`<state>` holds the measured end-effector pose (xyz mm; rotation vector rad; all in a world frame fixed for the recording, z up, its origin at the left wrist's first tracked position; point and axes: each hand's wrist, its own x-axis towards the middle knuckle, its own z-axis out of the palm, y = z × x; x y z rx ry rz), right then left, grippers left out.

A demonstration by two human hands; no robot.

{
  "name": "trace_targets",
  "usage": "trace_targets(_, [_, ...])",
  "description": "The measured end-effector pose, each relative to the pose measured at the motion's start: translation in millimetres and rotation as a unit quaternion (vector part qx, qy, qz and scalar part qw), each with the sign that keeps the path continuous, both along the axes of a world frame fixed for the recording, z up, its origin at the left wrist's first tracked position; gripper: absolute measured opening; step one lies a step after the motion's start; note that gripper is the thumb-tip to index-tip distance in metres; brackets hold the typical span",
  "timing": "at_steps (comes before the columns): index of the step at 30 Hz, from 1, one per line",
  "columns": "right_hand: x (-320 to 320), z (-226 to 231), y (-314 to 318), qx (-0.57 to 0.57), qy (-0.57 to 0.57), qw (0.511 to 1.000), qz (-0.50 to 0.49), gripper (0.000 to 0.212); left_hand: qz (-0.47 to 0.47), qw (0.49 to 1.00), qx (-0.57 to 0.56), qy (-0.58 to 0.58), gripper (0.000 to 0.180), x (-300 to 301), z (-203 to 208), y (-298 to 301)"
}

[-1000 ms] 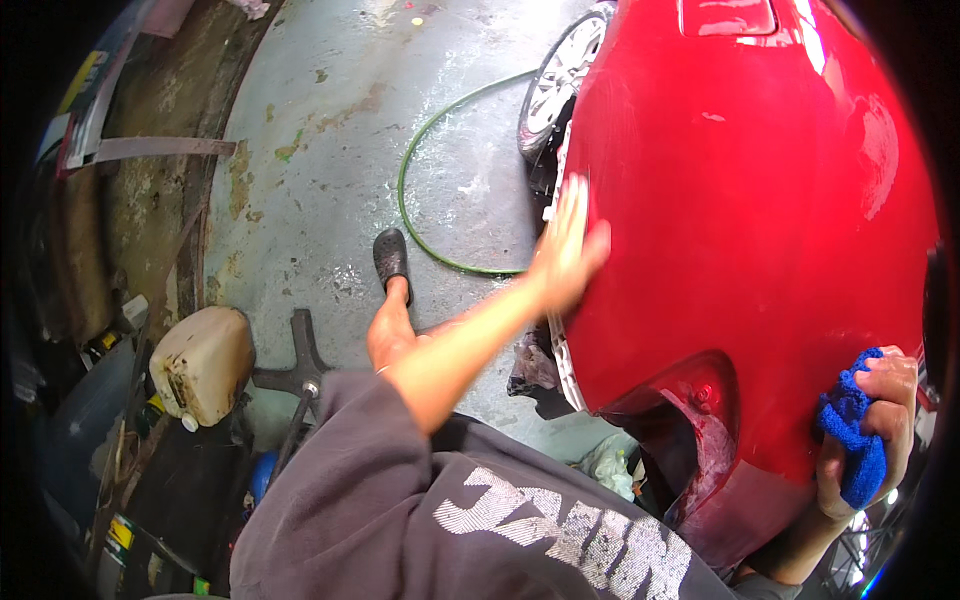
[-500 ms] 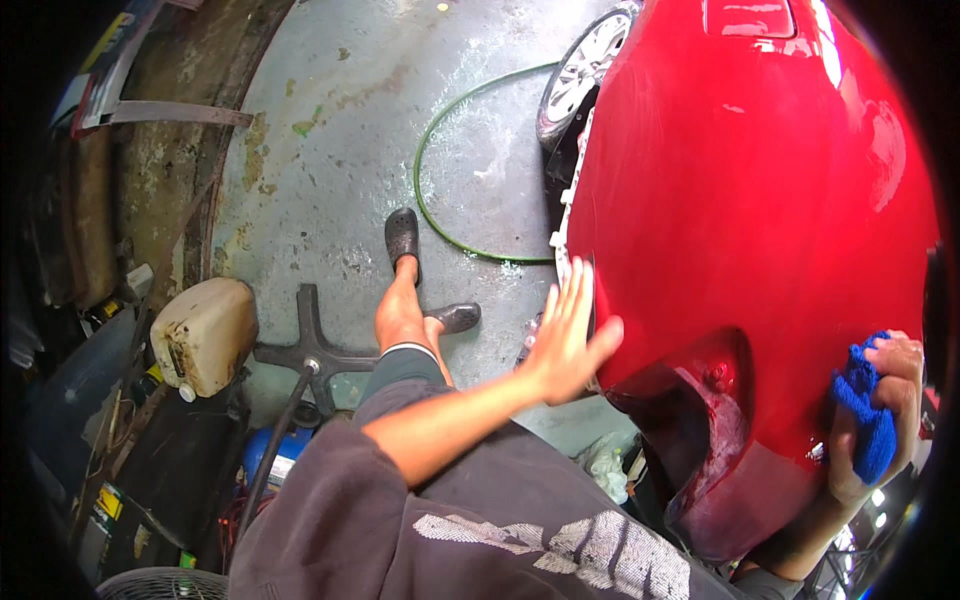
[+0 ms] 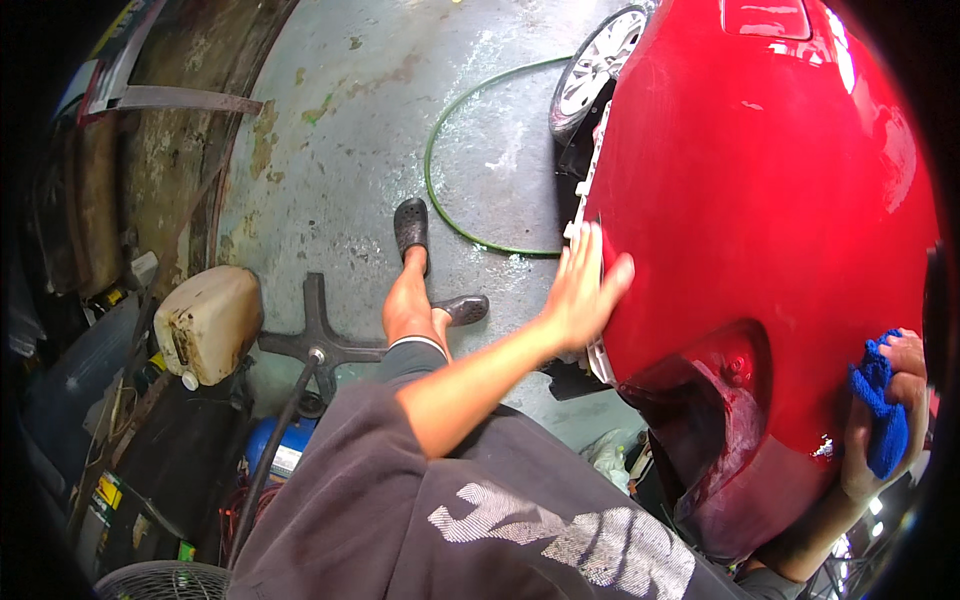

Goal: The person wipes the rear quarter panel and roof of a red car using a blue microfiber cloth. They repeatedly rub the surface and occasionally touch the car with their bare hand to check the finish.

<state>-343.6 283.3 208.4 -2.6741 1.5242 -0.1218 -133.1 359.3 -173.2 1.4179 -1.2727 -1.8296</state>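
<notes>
A new bit of car [image 3: 790, 200] has been reached by the spread left hand [image 3: 586, 292]. A rag [image 3: 886, 432] is squeezed in the right hand [image 3: 912, 392].

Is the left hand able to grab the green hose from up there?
Probably not without bending: the green hose lies on the floor, seemingly well below the left hand by the red car panel. Nothing seems to block the way.
</notes>
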Motion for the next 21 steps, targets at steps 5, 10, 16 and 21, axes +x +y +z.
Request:
trace_targets(5, [-3,6,-1,0.008,0.029,0.999,0.014,0.039,0.04,0.995,-0.089,0.013,0.099,-4,-38,-24])
trace_targets(10, [1,6,5,0.005,-0.001,1.0,0.002,0.046,-0.016,0.977,-0.209,0.033,0.095,3,-70,-17])
trace_targets(16, [-4,5,5,0.008,-0.012,1.0,-0.013,0.053,-0.023,0.946,-0.322,0.008,0.097,-9,-103,-129])
trace_targets(21, [-2,15,6,0.013,0.03,0.999,-0.029,0.053,-0.008,0.949,-0.315,0.001,0.094,-23,-106,-207])
